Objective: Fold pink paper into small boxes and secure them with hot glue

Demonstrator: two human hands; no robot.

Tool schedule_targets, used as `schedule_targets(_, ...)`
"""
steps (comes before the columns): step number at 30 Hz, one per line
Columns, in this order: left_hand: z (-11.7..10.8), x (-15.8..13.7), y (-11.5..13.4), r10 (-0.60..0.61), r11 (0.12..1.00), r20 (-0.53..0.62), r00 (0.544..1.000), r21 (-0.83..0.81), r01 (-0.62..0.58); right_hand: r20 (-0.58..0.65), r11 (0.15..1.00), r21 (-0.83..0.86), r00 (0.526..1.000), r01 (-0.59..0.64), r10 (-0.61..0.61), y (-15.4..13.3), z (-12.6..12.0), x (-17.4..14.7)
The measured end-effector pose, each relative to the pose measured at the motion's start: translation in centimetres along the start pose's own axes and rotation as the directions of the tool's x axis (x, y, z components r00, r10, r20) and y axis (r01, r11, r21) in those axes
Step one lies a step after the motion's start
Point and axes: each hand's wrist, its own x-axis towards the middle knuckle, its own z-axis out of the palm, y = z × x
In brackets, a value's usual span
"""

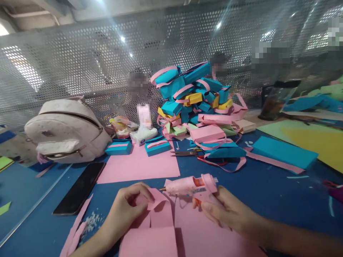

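My right hand [222,210] is wrapped round the handle of a pink hot glue gun [184,186], its nozzle pointing left. The nozzle tip is close to a raised flap of a folded pink paper piece [150,239]; whether it touches the flap I cannot tell. With thumb and fingers, my left hand [131,203] pinches that flap at its left side. Beneath the folded piece and the glue gun lies a larger pink sheet [203,232].
A black phone [79,189] and a white backpack [68,130] are at left. Scissors [184,153] lie before a heap of blue, pink and yellow paper bags [198,107]. Two small blue boxes [157,146] stand on another pink sheet [139,167]. A tumbler [278,100] stands at back right.
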Motion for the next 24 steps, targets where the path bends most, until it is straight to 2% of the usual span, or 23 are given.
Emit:
schedule_targets(4,0.2,0.1,0.3,-0.015,0.999,0.020,1.000,0.031,0.014,0.028,1.000,0.009,1.000,-0.010,0.009,-0.1,-0.1,-0.1)
schedule_targets(8,-0.3,0.8,0.5,0.101,0.986,0.013,0.995,0.134,-0.102,-0.017,0.997,0.082,1.000,0.009,-0.008,0.0,0.1,0.5)
schedule_targets(12,-2.2,2.2,0.0,0.184,0.938,0.016,0.983,0.297,-0.181,-0.057,0.996,0.088,0.998,0.012,-0.006,-0.2,0.2,0.8)
schedule_targets(14,-3.6,3.9,-0.3,0.295,0.831,0.025,0.955,0.487,-0.269,-0.050,0.995,0.087,0.998,0.040,-0.036,-0.4,0.1,0.9)
schedule_targets(16,-4.9,6.8,-0.5,0.381,0.656,0.098,0.919,0.671,-0.344,-0.057,0.994,0.084,0.997,0.064,-0.060,-0.6,0.1,0.8)
schedule_targets(17,-5.4,8.6,-0.5,0.399,0.578,0.106,0.911,0.742,-0.339,-0.064,0.994,0.082,0.996,0.072,-0.067,-0.6,0.1,0.8)
schedule_targets(19,-6.1,12.5,-0.5,0.360,0.457,0.082,0.930,0.853,-0.252,-0.080,0.994,0.074,0.994,0.082,-0.076,-0.7,0.1,0.8)
schedule_targets(22,-6.2,17.5,-0.8,0.308,0.424,0.067,0.949,0.884,-0.199,-0.096,0.993,0.056,0.991,0.100,-0.094,-0.8,0.1,0.8)
schedule_targets(24,-5.9,19.5,-1.2,0.250,0.404,0.042,0.967,0.904,-0.143,-0.105,0.993,0.048,0.989,0.108,-0.103,-0.9,0.2,0.8)
